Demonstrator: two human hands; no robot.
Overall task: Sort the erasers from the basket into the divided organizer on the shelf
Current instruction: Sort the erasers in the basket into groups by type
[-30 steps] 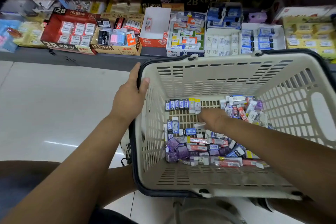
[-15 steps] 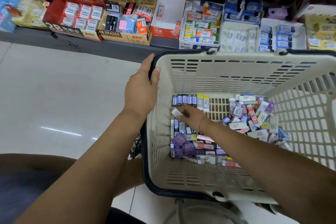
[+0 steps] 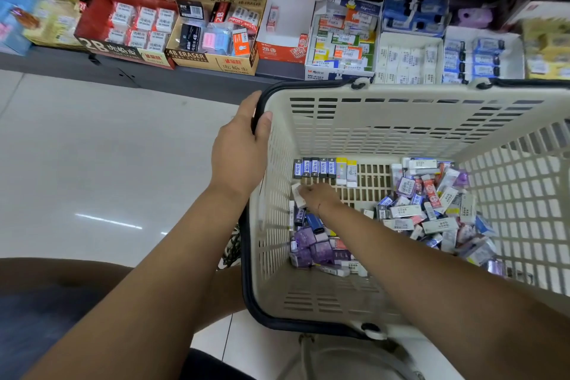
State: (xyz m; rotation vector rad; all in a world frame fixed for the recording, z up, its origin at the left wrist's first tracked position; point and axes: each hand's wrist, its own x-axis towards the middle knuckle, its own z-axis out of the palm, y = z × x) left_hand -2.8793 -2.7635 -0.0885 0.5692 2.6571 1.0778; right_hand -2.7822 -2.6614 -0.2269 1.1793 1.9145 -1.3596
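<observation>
Basket (image 3: 370, 92) over glossy white floor (image 3: 108, 148), by shelf (image 3: 92, 62).
Left hand (image 3: 240, 151) grips its rim; right hand (image 3: 317, 197) pinches a white eraser (image 3: 297, 194).

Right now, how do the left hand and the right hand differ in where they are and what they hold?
The left hand is up at the rim of the basket, while the right hand is down inside it, near the bottom. The left hand grips the dark rim at the far left corner; the right hand pinches a small white eraser. Both are bare and on the left side of the basket.
</observation>
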